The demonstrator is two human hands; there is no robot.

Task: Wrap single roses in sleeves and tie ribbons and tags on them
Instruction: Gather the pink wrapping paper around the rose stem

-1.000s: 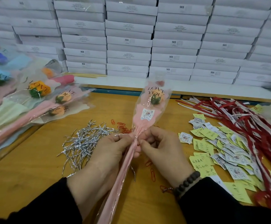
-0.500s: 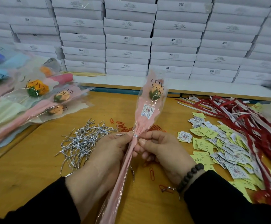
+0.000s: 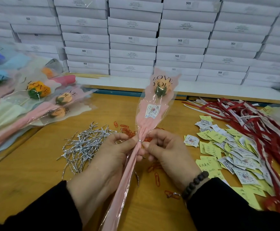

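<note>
A single rose (image 3: pixel 160 90) stands nearly upright in a pink and clear sleeve (image 3: pixel 150 117) printed "LOVE YOU", with a round tag (image 3: pixel 153 110) on its front. A silver wire tie (image 3: pixel 140 140) cinches the sleeve's neck. My left hand (image 3: pixel 109 157) grips the gathered sleeve just below the tie. My right hand (image 3: pixel 166 150) pinches the tie's end at the neck from the right side. The sleeve's lower tail runs down between my wrists to the bottom edge of the view.
A heap of silver wire ties (image 3: pixel 84 144) lies left of my hands, red paper clips (image 3: pixel 127 129) behind and below them. Tags and yellow notes (image 3: pixel 227 147) and red ribbons (image 3: pixel 256 124) cover the right. Wrapped roses (image 3: pixel 35 104) pile at left. White boxes (image 3: pixel 136 39) stack behind.
The rose head has swung from leaning right to more upright. My fingers have kept working at the tie on the sleeve's neck, and both hands stay in place.
</note>
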